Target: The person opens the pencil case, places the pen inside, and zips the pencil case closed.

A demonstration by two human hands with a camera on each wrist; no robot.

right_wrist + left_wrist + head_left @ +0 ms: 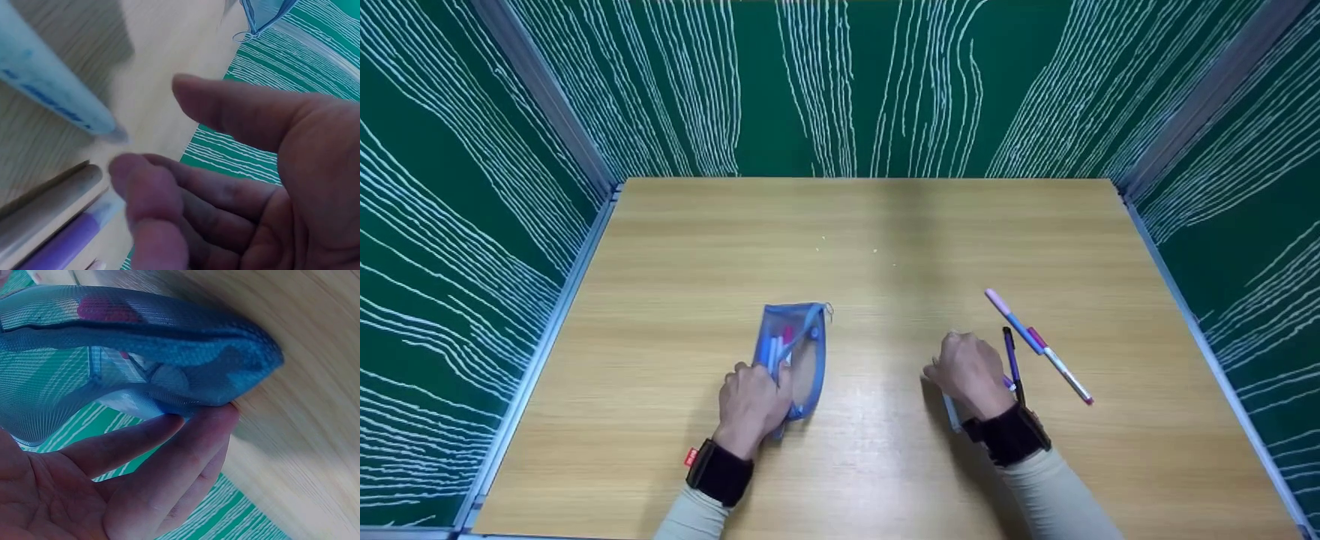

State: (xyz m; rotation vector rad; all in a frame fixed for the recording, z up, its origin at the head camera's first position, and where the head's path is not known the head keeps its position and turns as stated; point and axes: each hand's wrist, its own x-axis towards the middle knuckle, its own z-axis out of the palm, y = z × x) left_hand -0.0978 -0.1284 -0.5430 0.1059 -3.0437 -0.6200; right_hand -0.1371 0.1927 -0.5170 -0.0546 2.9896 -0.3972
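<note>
A blue mesh pencil case (816, 375) lies left of the middle of the table, its zip opening spread. Several markers (774, 351) and a pink cap show inside it. My left hand (754, 401) holds the case at its near left side; in the left wrist view the fingertips press the mesh (214, 382). Over loose pens hovers my right hand (971, 371), thumb and fingers apart with nothing between them. A light blue marker (50, 73) lies just beyond its fingertips, partly covered by the hand in the head view. Beside it are a purple marker (62, 247) and a dark-looking pen (50, 211).
Right of the right hand lie a black-capped purple pen (1012, 360), a blue marker with a pale lilac end (1012, 319) and a white pen with a magenta cap (1061, 364). Green walls (870, 90) with white lines enclose the wooden table (735, 240).
</note>
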